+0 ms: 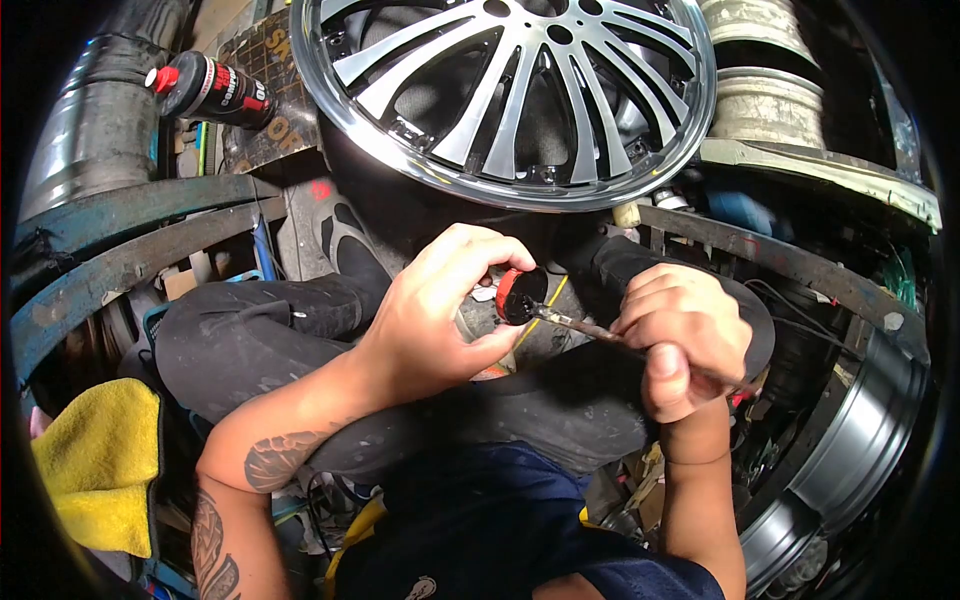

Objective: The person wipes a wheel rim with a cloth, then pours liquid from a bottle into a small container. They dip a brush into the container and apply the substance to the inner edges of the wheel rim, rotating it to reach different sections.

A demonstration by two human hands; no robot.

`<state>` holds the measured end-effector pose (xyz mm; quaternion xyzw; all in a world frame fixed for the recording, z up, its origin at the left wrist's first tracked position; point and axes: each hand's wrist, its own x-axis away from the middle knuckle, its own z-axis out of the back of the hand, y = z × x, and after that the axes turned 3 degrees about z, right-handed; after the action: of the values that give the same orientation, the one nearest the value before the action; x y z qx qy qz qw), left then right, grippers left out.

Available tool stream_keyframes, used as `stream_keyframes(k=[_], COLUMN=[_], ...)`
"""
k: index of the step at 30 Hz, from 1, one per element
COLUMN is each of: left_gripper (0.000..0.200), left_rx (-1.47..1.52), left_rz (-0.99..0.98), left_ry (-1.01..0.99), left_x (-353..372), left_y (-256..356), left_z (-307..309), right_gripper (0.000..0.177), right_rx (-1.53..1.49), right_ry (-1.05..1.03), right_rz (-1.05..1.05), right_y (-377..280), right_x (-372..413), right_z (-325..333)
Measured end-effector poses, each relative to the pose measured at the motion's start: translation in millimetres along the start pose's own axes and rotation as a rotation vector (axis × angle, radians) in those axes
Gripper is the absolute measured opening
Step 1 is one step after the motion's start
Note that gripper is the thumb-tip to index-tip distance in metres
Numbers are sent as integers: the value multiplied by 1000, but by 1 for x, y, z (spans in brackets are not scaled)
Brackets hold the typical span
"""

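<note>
My left hand (432, 295) pinches a small round red cap (504, 292) between thumb and fingers, its open side turned to the right. Glossy black liquid coats the inside of the cap. Closed around the handle of a thin paintbrush (590, 328), my right hand (685, 330) is level with the cap. The brush tip reaches the cap's lower inside edge. Beyond both hands lies a large alloy wheel (490, 155) with bright machined spokes, black recesses and a polished lip.
A dark bottle with a red cap (215, 90) lies tilted at the upper left. The yellow cloth (105, 465) hangs at the left. Metal rails (130, 250) flank my legs on both sides. More wheel rims stand on the right, one of them silver (865, 430).
</note>
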<state>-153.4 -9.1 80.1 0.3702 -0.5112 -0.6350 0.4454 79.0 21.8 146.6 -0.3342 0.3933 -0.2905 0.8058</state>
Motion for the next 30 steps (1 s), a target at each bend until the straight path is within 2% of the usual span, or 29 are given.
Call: stream_keyframes(k=[5, 6, 12, 19, 21, 22, 30], left_gripper=[44, 44, 45, 42, 42, 42, 43], left_rx=[-49, -48, -76, -67, -86, -92, -144], left_rz=[-24, -26, -39, -25, -38, -43, -70], left_ry=[22, 21, 13, 27, 32, 34, 31], left_x=[0, 0, 0, -1, -1, -1, 0], left_y=[0, 0, -1, 0, 0, 0, 0], left_z=[-2, -2, -1, -3, -3, -3, -2], right_gripper=[4, 9, 15, 16, 8, 14, 17], right_rx=[190, 219, 104, 285, 287, 288, 178], right_ry=[-129, -140, -196, -220, -168, -143, -132], right_rz=[59, 85, 97, 135, 124, 117, 13], right_y=[-11, -11, -11, -18, -19, -19, -16], right_x=[-7, -7, -5, -8, -5, -4, -3], right_z=[1, 2, -2, 0, -2, -3, -3])
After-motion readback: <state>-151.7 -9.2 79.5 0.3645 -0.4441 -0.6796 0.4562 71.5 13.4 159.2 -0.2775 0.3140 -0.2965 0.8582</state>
